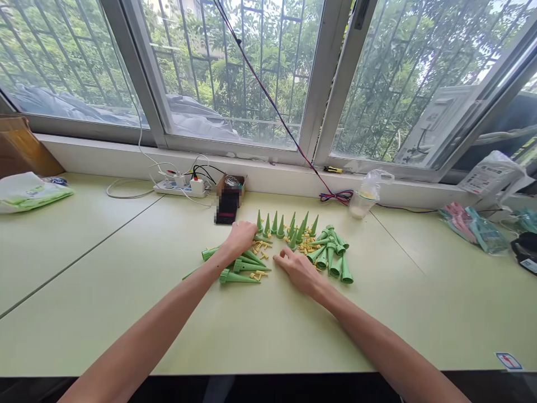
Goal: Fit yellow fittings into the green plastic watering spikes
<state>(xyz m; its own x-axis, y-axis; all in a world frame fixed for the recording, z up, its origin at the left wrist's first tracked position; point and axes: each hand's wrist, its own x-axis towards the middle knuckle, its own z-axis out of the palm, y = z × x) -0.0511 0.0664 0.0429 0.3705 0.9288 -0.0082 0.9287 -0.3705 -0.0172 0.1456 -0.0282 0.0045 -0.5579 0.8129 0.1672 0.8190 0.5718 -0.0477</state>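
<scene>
My left hand (242, 235) is over the back of the left pile, its fingers closed and partly hidden. A green plastic spike (263, 239) sticks out from under its fingertips. My right hand (297, 270) rests low on the table, left of the right pile; its curled fingers are apart, with nothing visible between them. Several green spikes (241, 267) lie flat beside my left forearm. More hollow green spikes (330, 249) are heaped right of my right hand. Behind both hands, several green spikes (282, 225) stand point up. Small yellow plastic pieces (260, 246) lie scattered between the piles.
The pale green table (188, 330) runs along the windows. At the back are a power strip (180, 186), a small box (237, 187) with a dark blurred object before it, coiled wire (338, 196) and a bagged cup (364, 202). Plastic packets (474, 226) lie at the right.
</scene>
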